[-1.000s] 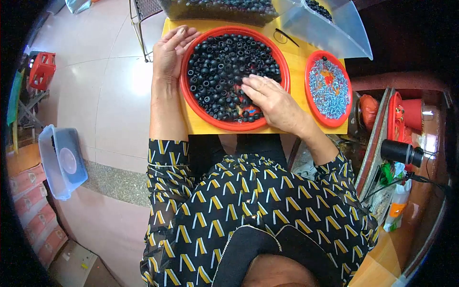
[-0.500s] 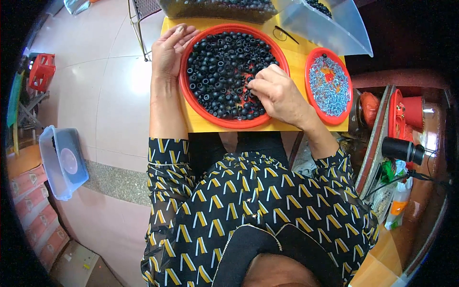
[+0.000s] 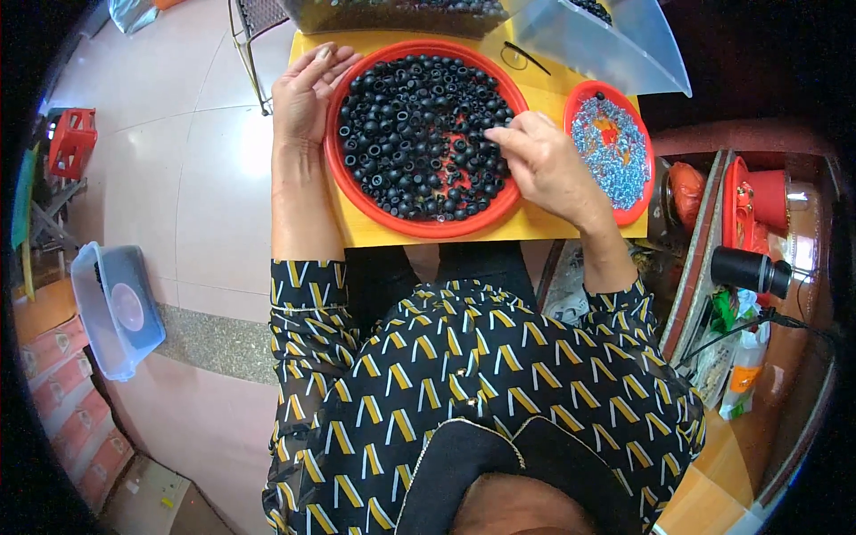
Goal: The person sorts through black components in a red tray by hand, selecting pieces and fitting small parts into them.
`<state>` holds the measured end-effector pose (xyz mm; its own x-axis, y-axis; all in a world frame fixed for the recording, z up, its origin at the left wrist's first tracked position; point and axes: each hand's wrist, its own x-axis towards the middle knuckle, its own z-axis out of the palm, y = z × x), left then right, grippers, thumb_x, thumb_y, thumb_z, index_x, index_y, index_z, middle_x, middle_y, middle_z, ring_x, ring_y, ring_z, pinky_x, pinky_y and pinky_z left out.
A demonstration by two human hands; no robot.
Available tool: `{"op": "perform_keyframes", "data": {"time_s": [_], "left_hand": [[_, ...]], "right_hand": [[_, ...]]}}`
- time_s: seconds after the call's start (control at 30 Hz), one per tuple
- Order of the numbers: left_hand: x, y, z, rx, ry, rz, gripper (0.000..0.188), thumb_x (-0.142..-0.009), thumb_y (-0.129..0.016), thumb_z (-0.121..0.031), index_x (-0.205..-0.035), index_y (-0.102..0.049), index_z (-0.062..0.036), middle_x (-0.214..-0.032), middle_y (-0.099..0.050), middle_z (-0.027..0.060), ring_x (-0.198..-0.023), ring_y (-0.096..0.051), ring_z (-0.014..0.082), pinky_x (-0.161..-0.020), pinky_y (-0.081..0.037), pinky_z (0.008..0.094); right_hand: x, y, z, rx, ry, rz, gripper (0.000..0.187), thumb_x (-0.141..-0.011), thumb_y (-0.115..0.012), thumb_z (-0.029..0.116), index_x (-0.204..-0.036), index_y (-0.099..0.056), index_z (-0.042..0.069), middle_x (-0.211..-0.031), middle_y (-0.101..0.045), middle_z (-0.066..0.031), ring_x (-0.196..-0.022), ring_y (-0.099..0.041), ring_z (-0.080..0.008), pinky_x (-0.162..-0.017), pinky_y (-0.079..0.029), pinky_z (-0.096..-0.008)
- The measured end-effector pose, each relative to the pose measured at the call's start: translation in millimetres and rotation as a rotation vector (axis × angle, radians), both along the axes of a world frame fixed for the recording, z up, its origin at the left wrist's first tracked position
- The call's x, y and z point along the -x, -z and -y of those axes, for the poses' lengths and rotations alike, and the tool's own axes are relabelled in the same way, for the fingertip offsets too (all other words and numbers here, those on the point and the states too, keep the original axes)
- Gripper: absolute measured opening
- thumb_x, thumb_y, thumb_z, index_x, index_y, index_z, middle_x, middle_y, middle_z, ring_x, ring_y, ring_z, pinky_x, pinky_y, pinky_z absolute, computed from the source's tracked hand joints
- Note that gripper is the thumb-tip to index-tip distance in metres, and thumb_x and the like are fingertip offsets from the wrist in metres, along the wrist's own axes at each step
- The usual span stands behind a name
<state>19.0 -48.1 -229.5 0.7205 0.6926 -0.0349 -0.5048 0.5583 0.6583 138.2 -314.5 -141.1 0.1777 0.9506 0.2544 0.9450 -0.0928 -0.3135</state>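
A round red tray (image 3: 512, 198) holds a crowd of small black hollow cap-like pieces (image 3: 392, 134), with patches of its red bottom showing. At its left rim, my left hand (image 3: 301, 96) lies palm up with fingers stretched and apart, close against the edge. My right hand (image 3: 546, 160) is over the tray's right rim, thumb and fingertips pinched together; anything between them is too small to make out. Beside that hand sits a smaller red oval tray (image 3: 649, 183) filled with tiny shiny bluish pieces (image 3: 611, 165).
Both trays stand on a yellow tabletop (image 3: 361, 234). Toward the back are a clear bin of dark pieces (image 3: 392, 16), a tilted translucent bin (image 3: 615, 53) and a pair of glasses (image 3: 526, 57). A blue-tinted plastic tub (image 3: 116, 308) sits on the floor at left.
My right hand has moved from over the black pieces rightward to the tray's right rim, still pinched. My left hand stays at the left rim. The whole view has shifted slightly.
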Motion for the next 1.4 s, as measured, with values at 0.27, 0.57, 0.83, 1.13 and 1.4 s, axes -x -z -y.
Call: {"op": "perform_keyframes", "data": {"time_s": [0.27,0.57,0.83,1.13,1.4], "left_hand": [[-0.5,-1.6,-0.4,-0.013,0.006,-0.006,0.031,-0.087,-0.054,-0.005,-0.11,-0.046,0.0153,-0.102,-0.056,0.0268,-0.095,-0.06,0.0344,-0.084,-0.053,0.0403],[-0.5,-2.5,2.0,-0.007,0.008,-0.027,0.029,-0.088,-0.053,-0.004,-0.109,-0.046,0.0144,-0.104,-0.056,0.0265,-0.096,-0.06,0.0345,-0.085,-0.052,0.0404],[2.4,4.1,-3.4,0.005,0.01,-0.027,0.029,-0.088,-0.053,-0.005,-0.11,-0.046,0.0136,-0.104,-0.056,0.0265,-0.096,-0.059,0.0353,-0.086,-0.051,0.0415],[-11.4,-2.5,-1.6,-0.006,0.05,-0.003,0.028,-0.088,-0.052,-0.004,-0.109,-0.046,0.0135,-0.103,-0.056,0.0265,-0.096,-0.06,0.0353,-0.086,-0.052,0.0411],[0.5,-3.1,1.1,0.001,0.009,-0.022,0.028,-0.088,-0.052,-0.004,-0.109,-0.047,0.0141,-0.103,-0.056,0.0265,-0.096,-0.06,0.0351,-0.085,-0.052,0.0411]], "right_hand": [[-3.8,3.0,3.8,-0.021,0.024,-0.029,0.014,-0.072,-0.061,-0.002,-0.087,-0.062,-0.001,-0.079,-0.055,-0.013,-0.076,-0.055,-0.0294,-0.068,-0.046,-0.0364],[1.7,26.1,-8.8,0.205,-0.019,0.052,0.021,-0.069,-0.062,0.003,-0.09,-0.06,0.002,-0.081,-0.049,-0.0124,-0.084,-0.051,-0.0302,-0.074,-0.043,-0.0383],[-17.5,-11.0,-17.0,-0.133,-0.065,0.003,0.017,-0.073,-0.062,0.001,-0.09,-0.06,0.001,-0.081,-0.055,-0.0112,-0.08,-0.055,-0.0265,-0.071,-0.045,-0.0336],[-96.6,-99.1,-23.4,-0.483,0.289,0.157,0.022,-0.074,-0.058,-0.001,-0.096,-0.06,-0.001,-0.082,-0.058,-0.0128,-0.074,-0.057,-0.0222,-0.066,-0.046,-0.0297],[2.7,6.1,-16.2,-0.048,-0.302,-0.061,0.018,-0.069,-0.068,0.004,-0.084,-0.06,0.002,-0.079,-0.055,-0.01,-0.076,-0.053,-0.0267,-0.068,-0.044,-0.0355]]}}
